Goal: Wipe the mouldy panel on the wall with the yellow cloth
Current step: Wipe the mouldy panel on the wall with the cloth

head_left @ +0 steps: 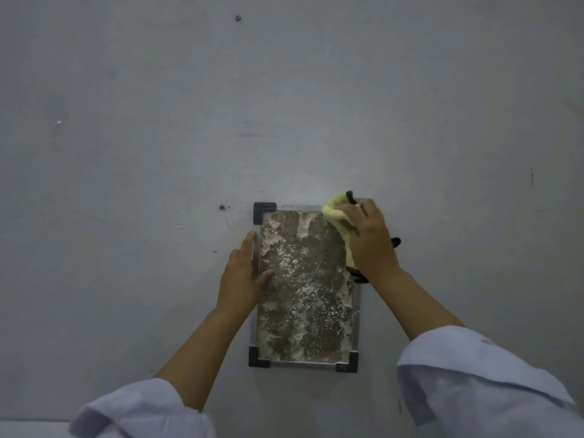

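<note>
A rectangular mouldy panel [308, 289] hangs on the grey wall, brown with white blotches, in a metal frame with dark corner pieces. My right hand [371, 240] presses a yellow cloth [335, 211] with black trim against the panel's top right corner. Part of the cloth is hidden under the palm. My left hand [243, 273] lies flat on the panel's left edge, fingers together and pointing up, thumb resting on the mouldy face.
The grey wall [284, 105] fills the view, with small screws [222, 207] left of the panel and another screw [238, 18] high up. Pale sleeves cover both forearms at the bottom of the frame.
</note>
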